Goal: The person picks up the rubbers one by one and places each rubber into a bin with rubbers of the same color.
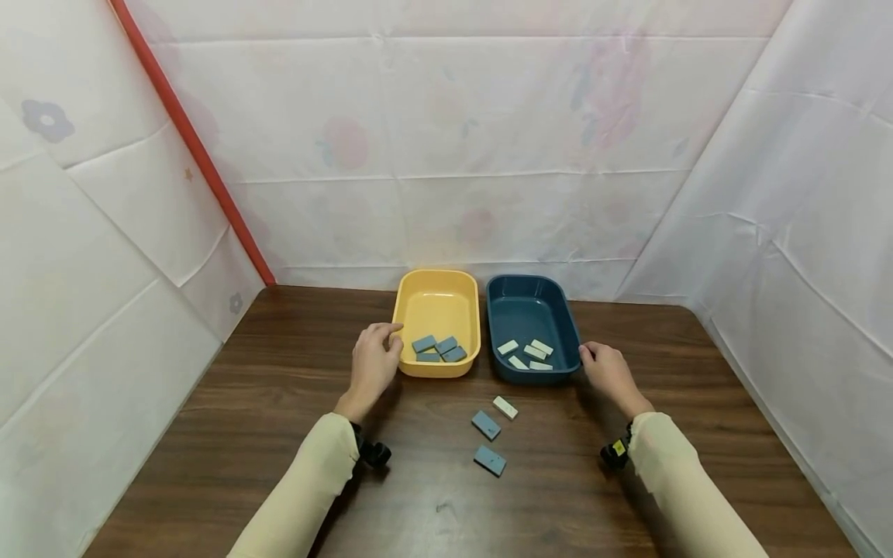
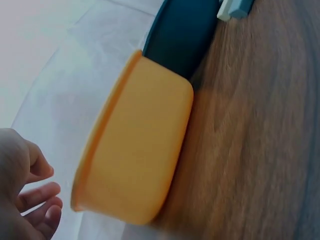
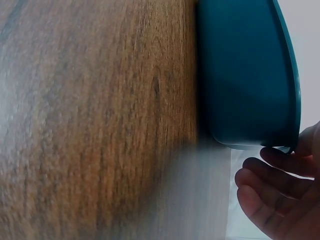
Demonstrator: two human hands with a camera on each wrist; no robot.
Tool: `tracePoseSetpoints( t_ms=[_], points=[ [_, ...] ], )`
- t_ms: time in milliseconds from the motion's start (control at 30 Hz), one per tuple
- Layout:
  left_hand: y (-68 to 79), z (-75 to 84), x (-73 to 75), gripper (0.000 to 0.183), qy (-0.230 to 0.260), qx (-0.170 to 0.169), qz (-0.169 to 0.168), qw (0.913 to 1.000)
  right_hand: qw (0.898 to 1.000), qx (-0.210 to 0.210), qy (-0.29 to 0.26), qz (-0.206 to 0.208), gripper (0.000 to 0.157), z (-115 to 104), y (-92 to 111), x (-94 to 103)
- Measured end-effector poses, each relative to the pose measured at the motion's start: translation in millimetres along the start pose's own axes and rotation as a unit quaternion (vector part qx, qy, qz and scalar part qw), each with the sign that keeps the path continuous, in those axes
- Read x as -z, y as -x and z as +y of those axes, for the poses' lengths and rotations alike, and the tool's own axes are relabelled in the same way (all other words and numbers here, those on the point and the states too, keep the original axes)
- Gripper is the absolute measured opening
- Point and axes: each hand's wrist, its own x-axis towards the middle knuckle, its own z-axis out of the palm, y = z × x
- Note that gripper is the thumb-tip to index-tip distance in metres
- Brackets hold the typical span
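My left hand [image 1: 373,360] is beside the left rim of a yellow bin [image 1: 438,370], its fingers loosely bent. In the left wrist view a narrow gap separates the fingertips [image 2: 52,192] from the bin. Several blue-grey rectangular blocks [image 1: 446,346] lie inside it. To its right stands a dark blue bin [image 1: 526,291] with several small white blocks [image 1: 535,352] in it. My right hand [image 1: 608,374] pinches this bin's rim near its front right corner between thumb and forefinger, the other fingers [image 3: 252,200] loosely bent below.
Between my forearms, a white block [image 1: 505,408] and two blue-grey blocks [image 1: 486,425] lie on the brown wooden table [image 1: 293,364] in front of the bins. White patterned sheeting [image 1: 446,139] encloses the back and both sides. A red strip [image 1: 195,147] runs down the left back corner.
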Motion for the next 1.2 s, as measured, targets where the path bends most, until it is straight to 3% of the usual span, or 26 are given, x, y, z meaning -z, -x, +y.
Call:
tracePoseSetpoints(
  t_ms=[267, 600, 800, 1200],
  points=[
    [6.0, 22.2, 0.9, 0.024, 0.033, -0.054, -0.018, 0.9978, 1.0, 0.0, -0.005, -0.007, 0.041, -0.7, 1.0, 2.5],
    [20.6, 42.0, -6.1, 0.024, 0.059, -0.132, -0.054, 0.9881, 0.999, -0.012, -0.003, -0.039, 0.044, 0.0, 1.1, 4.2],
    [29.0, 50.1, -12.6, 0.027, 0.046, -0.166, -0.079, 0.9818, 0.999, -0.012, 0.0, -0.034, 0.042, -0.8, 2.2, 4.0],
    [49.3, 58.0, -28.9, 0.025, -0.026, -0.203, -0.184, 0.9614, 1.0, -0.016, -0.005, -0.023, 0.043, -0.5, 2.7, 1.5]
  ],
)
